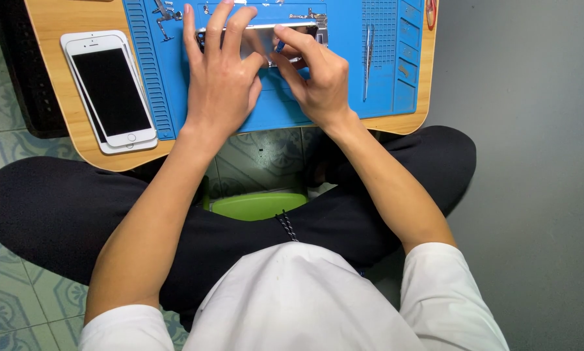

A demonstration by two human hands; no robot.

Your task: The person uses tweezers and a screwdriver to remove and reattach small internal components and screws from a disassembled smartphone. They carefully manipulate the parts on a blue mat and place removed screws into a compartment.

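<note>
1. Your left hand (224,81) lies flat on the opened phone (266,40) near the far edge of the desk (58,84), on the blue repair mat (279,107). Its fingers are spread; keep that even pressure so the phone cannot slide.
2. Your right hand (318,78) pinches a small blue-handled tool (279,46) between thumb and forefinger. Hold it upright and turn gently.
3. Steady your right wrist on the mat.
4. Mind the tweezers (368,58) toward the right edge and the stacked white phones (110,91) at the left edge.
</note>
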